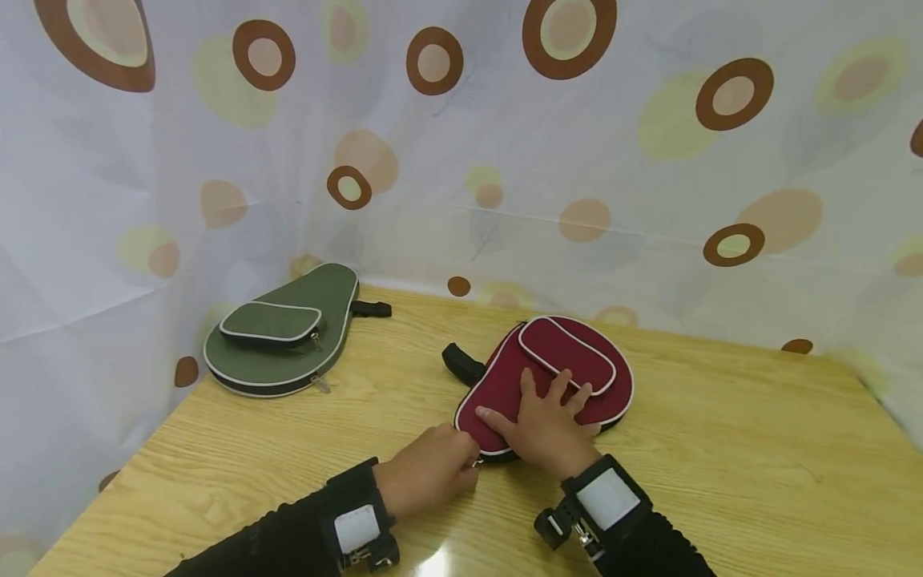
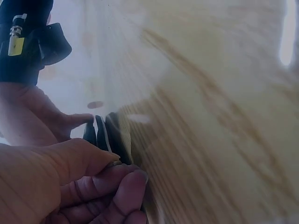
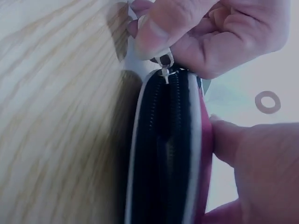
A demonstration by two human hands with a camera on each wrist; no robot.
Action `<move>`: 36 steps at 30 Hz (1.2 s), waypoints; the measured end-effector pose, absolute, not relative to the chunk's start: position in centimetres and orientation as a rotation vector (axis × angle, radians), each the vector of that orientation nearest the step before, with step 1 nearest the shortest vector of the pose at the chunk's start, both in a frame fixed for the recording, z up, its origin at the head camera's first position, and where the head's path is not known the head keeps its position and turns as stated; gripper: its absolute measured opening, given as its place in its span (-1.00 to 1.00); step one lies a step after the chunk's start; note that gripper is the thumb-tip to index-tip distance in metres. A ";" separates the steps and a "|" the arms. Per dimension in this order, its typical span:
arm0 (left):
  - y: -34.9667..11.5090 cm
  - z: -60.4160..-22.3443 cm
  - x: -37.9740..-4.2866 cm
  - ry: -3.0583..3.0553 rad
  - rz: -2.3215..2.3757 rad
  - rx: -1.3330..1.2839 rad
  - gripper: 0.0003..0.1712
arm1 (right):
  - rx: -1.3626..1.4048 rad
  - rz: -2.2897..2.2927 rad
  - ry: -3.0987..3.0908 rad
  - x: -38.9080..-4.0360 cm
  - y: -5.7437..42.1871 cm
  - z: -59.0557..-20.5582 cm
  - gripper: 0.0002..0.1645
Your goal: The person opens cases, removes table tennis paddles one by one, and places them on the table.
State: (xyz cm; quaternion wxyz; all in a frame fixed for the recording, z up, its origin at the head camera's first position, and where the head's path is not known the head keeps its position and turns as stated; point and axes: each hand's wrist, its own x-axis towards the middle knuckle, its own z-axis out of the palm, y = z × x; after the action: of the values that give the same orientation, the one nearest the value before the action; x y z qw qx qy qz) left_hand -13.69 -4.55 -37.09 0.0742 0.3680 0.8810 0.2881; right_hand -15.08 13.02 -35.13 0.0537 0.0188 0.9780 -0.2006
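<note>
The red case (image 1: 505,389) lies flat on the desk (image 1: 728,433), slightly right of centre in the head view, its narrow end directed toward the person. The shell is fabric, paddle-shaped, with white piping along the edges and a dark side wall. A raised, piped pocket (image 1: 577,353) sits on the wide part; a black strap (image 1: 463,365) projects from the left side.

Left hand (image 1: 433,469): fingers curled; thumb and forefinger pinch the metal pull (image 3: 164,59) at the narrow end. Right hand (image 1: 548,429): fingers spread, palm side down on the case, fingertips reaching the pocket.

The zipper (image 3: 176,100) runs along the side wall. In the right wrist view its toothed rows stand apart below the pull, exposing a dark gap. Contents cannot be identified.

The green case (image 1: 328,304), of matching shape and white piping, lies on the desk to the left, well apart from the red case. It carries a similar pocket and a short black strap. A metal pull hangs at its lower edge. The desk has a glossy, wood-grain surface. Behind it hangs a white cloth (image 1: 505,152) printed with brown, tan and yellow-green rounds.
</note>
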 end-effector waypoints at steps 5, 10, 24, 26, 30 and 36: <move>-4.2 -37.0 -13.6 2.621 0.861 1.117 -0.47 | 0.018 -0.601 2.974 -15.2 13.2 -35.2 0.15; -3.9 -37.1 -13.5 2.595 0.865 1.148 -0.44 | -0.058 -0.593 2.963 -15.3 14.0 -35.3 0.15; -4.0 -37.3 -13.5 2.565 0.879 1.144 -0.46 | -0.263 -0.531 2.875 -15.9 15.7 -34.0 -0.12; -4.1 -37.2 -13.5 2.569 0.871 1.137 -0.48 | -0.309 -0.550 2.845 -16.0 16.1 -33.9 -0.18; -4.3 -37.1 -13.6 2.569 0.865 1.126 -0.53 | -0.442 -0.547 2.802 -16.1 17.5 -33.8 -0.24; -4.3 -37.1 -13.9 2.546 0.868 1.122 -0.57 | -0.556 -0.547 2.734 -16.0 19.2 -33.4 -0.26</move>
State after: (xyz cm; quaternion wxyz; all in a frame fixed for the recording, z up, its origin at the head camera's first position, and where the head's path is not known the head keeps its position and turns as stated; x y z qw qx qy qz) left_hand -13.90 -4.33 -37.14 0.1133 0.3826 0.8679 0.2959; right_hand -15.97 19.17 -33.39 0.1486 -0.1934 0.9509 -0.1903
